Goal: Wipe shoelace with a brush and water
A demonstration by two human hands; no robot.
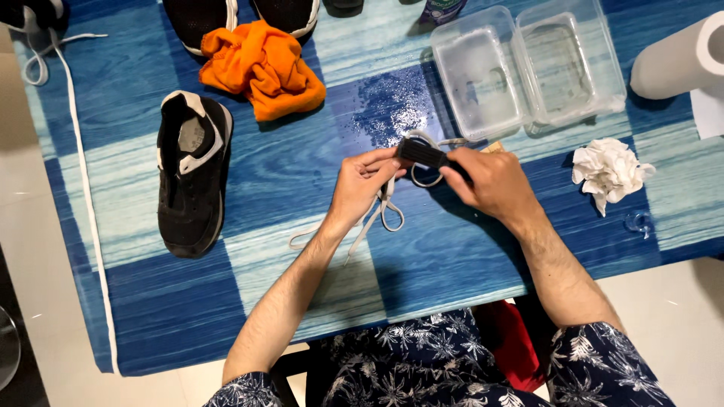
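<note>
My left hand (pixel 363 185) pinches a white shoelace (pixel 381 218) that loops and trails down over the blue table (pixel 302 173). My right hand (pixel 486 181) grips a small black brush (pixel 424 153), whose head rests against the lace between both hands. A black shoe (pixel 192 173) with white trim and no lace lies on its own to the left, well apart from both hands.
An orange cloth (pixel 260 68) lies above the shoe, beside more dark shoes (pixel 200 19). Two clear plastic tubs (pixel 528 68) holding water stand at the back right, wet spots in front. A crumpled tissue (pixel 609 172) and paper roll (pixel 679 56) sit right. Another lace (pixel 75 151) hangs at the left edge.
</note>
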